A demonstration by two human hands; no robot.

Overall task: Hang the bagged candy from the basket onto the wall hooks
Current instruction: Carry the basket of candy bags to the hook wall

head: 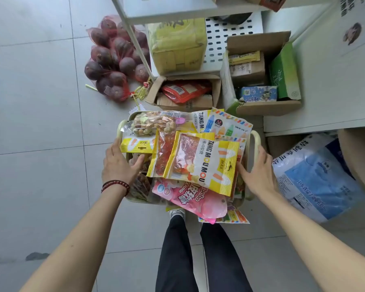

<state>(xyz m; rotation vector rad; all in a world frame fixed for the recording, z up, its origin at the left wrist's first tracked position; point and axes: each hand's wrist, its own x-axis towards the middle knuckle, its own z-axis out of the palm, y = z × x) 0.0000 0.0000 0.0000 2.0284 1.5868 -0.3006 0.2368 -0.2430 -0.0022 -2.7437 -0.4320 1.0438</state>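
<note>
- The basket (255, 140) stands on the floor (40, 123), directly in front of the person's feet and below a white shelf frame (135, 39).
- It is heaped with bagged candy. The top item is a yellow candy bag (200, 161), lying flat across the middle of the heap.
- A pink bag (198, 199) lies under its near edge and overhangs the near rim. A clear bag of mixed sweets (154, 123) lies at the far left corner.
- The left hand (119, 165) rests on the left side of the heap, fingers spread and flat, thumb pointing toward the yellow candy bag. It grips nothing.
- The right hand (256, 171) is at the right side, fingers extended, fingertips touching the right edge of the yellow candy bag beside the basket handle. It holds nothing.
- The yellow candy bag lies between the two hands. Its long axis runs from far left to near right, tilted toward the right hand.
- Judgement: the right hand is nearer to a free edge and better placed for the pick.
- No wall hooks are visible in this view.
- Nearby: cardboard boxes (261, 81) and a red net sack of round fruit (114, 60).
</note>
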